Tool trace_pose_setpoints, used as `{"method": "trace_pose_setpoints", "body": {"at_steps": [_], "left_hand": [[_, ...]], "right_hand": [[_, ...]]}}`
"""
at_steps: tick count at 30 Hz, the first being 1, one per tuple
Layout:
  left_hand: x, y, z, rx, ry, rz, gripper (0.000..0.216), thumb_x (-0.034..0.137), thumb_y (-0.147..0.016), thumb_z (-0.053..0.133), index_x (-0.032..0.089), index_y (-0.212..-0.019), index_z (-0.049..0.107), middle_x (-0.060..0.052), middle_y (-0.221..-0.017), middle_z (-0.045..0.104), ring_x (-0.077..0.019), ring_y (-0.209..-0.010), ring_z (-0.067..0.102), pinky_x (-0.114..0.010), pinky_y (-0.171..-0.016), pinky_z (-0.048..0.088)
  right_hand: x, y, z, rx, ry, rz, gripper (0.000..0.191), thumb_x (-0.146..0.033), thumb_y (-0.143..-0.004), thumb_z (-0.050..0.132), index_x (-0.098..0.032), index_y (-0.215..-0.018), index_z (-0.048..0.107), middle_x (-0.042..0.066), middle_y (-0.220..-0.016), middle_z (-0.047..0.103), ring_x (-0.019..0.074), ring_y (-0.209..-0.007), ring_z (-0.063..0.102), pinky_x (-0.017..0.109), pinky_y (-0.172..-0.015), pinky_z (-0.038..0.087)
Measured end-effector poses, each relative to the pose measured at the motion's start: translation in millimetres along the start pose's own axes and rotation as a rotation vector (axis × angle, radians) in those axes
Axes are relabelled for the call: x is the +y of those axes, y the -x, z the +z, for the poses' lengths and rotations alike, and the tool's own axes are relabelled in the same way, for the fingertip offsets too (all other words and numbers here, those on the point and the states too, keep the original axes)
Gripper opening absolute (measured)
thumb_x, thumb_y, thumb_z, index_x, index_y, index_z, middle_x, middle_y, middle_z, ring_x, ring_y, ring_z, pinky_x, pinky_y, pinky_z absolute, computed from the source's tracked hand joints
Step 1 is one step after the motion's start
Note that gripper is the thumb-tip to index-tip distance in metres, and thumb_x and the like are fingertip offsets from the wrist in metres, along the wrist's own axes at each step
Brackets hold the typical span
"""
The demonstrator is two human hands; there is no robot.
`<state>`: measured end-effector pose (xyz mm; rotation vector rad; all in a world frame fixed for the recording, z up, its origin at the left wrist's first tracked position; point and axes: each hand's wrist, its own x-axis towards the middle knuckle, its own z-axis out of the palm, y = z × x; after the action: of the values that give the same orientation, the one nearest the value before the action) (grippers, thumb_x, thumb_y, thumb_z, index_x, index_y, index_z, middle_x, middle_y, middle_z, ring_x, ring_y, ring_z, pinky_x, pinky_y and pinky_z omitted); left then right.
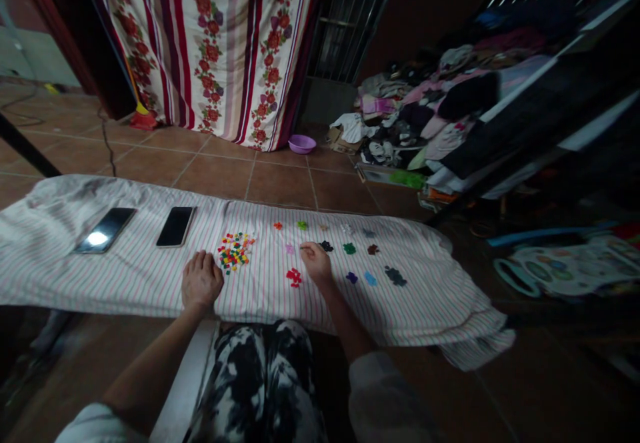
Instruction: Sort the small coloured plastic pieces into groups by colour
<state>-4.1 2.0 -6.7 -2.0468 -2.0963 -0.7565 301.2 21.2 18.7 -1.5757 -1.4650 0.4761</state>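
My left hand [203, 280] lies palm down on the striped cloth [150, 283], its fingers flat beside a mixed pile of small red, yellow, green, orange and white pieces [234, 253]. My right hand [316, 261] is closed in a pinch just right of a few pink pieces [289, 248]; anything between its fingertips is too small to make out. Around it are single-colour clusters: red pieces [294, 277], black pieces [326, 246], dark green pieces [349, 248], brown pieces [373, 250], orange pieces [278, 226] and lime green pieces [302, 225].
Two phones, one left [106, 230] and one nearer the middle [175, 226], lie on the cloth. Purple pieces [352, 277], light blue pieces [370, 278] and dark grey pieces [395, 276] sit at right. Beyond are a purple basin [302, 144] and heaped clothes [420, 110].
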Motion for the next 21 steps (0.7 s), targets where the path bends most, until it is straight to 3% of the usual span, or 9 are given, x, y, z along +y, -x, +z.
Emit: {"method": "trace_pose_setpoints", "body": {"at_steps": [4,10,15,21], "left_hand": [[0,0,0,0.005,-0.025,0.002,0.04,0.026,-0.087,0.038,0.008,-0.116,0.058,-0.021,-0.127,0.057,-0.0321,-0.124,0.047,-0.048,-0.103,0.036],[1,0,0,0.003,-0.017,-0.005,0.04,0.027,-0.087,0.038,0.008,-0.116,0.058,-0.021,-0.128,0.056,-0.0324,-0.124,0.047,-0.048,-0.104,0.036],[0,0,1,0.006,0.014,-0.01,0.04,0.027,-0.086,0.039,0.011,-0.116,0.058,-0.02,-0.127,0.057,-0.0321,-0.125,0.046,-0.049,-0.104,0.035],[1,1,0,0.024,0.011,-0.008,0.04,0.027,-0.085,0.04,0.01,-0.116,0.058,-0.02,-0.126,0.057,-0.0317,-0.124,0.046,-0.048,-0.104,0.035]], "right_hand": [[26,-12,-47,0.163,0.118,0.127,0.023,-0.026,-0.072,0.05,-0.015,-0.085,0.065,0.009,-0.086,0.067,0.018,-0.076,0.064,0.031,-0.077,0.051],[66,-22,-93,0.246,0.317,0.331,0.023,-0.021,-0.067,0.049,-0.019,-0.081,0.066,0.005,-0.078,0.068,0.0202,-0.08,0.064,0.033,-0.084,0.049],[89,-25,-109,0.259,0.347,0.435,0.02,-0.019,-0.065,0.051,-0.02,-0.079,0.067,0.005,-0.076,0.068,0.0201,-0.078,0.065,0.031,-0.079,0.049],[97,-27,-111,0.192,0.332,0.47,0.024,-0.016,-0.066,0.053,-0.02,-0.084,0.068,0.005,-0.078,0.07,0.0186,-0.079,0.065,0.028,-0.078,0.05]]}}
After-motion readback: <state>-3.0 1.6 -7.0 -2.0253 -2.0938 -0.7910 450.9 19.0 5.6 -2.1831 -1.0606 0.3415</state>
